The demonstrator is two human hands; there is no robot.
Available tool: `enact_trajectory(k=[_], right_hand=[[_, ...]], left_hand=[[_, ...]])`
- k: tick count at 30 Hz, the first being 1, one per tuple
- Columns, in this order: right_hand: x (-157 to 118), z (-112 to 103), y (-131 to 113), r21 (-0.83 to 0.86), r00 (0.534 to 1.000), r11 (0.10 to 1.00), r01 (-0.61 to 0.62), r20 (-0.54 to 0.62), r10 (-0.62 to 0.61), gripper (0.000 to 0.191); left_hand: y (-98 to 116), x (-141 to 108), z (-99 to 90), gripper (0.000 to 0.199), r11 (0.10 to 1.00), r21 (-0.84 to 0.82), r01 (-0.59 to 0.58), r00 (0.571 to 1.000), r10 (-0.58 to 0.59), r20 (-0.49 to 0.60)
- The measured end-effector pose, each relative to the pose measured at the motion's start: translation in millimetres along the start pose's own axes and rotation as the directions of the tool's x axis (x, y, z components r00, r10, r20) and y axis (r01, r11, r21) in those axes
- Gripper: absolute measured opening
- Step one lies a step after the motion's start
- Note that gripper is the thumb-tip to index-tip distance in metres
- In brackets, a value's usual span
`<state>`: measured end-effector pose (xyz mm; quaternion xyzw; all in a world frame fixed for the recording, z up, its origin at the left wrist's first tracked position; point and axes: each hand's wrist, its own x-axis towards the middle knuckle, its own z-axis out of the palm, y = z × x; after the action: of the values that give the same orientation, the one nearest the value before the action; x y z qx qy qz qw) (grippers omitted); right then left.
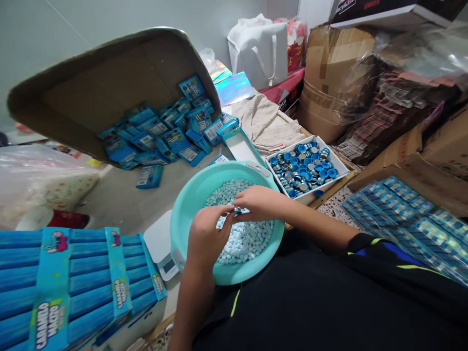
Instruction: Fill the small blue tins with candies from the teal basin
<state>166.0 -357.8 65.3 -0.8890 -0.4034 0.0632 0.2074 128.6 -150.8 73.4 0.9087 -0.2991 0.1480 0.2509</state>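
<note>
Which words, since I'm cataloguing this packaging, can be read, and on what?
"CARAMELO": blue strips, lower left; word beneath unclear.
"hui": red-and-black box, partly hidden.
"erry&D": black box, upper right; rest unclear.
Other lettering, including that on the loose blue packets, is too small or blurred.

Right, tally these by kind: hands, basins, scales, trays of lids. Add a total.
Hands (left hand, right hand): 2
Basin: 1
Scale: 1
Tray of lids: 1
Total: 5
</note>
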Motion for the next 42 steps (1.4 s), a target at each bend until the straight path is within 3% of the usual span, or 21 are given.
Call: enact_trajectory(k=[7, 17, 23, 35, 42], right_hand=[[1.0, 2.5, 0.1, -0.014, 1.0, 1.0, 0.003, 0.009, -0.002, 0.035], [2.7, 8.1, 3.6, 0.003, 0.999, 0.999, 0.035, -0.009, -0.035, 0.032], [2.4, 7.2, 1.1, -0.048, 0.999, 0.998, 0.027, 0.039, -0.025, 0.033], [-0.3, 4.7, -0.4, -0.046, 0.999, 0.999, 0.024, 0.047, -0.022, 0.034], [-1.7, 2.1, -2.6, -0.031, 0.999, 1.0, 0.007, 0.035, -0.005, 0.034]], left_hand=[[0.9, 1.7, -0.3, 0.006, 0.998, -0.013, -0.062, 0.998, 0.063, 0.005], [0.6, 2.7, -2.5, 0.007, 1.0, 0.009, 0.002, 0.999, -0.002, 0.033], [-0.1, 1.0, -3.2, 0.002, 0.998, 0.019, 0.061, 0.994, -0.062, 0.095], [-0.9, -0.7, -0.8, 0.002, 0.998, 0.03, 0.057, 0.994, -0.059, 0.089], [2.6, 0.6, -4.0, 0.004, 0.992, 0.033, 0.12, 0.99, -0.122, 0.071]])
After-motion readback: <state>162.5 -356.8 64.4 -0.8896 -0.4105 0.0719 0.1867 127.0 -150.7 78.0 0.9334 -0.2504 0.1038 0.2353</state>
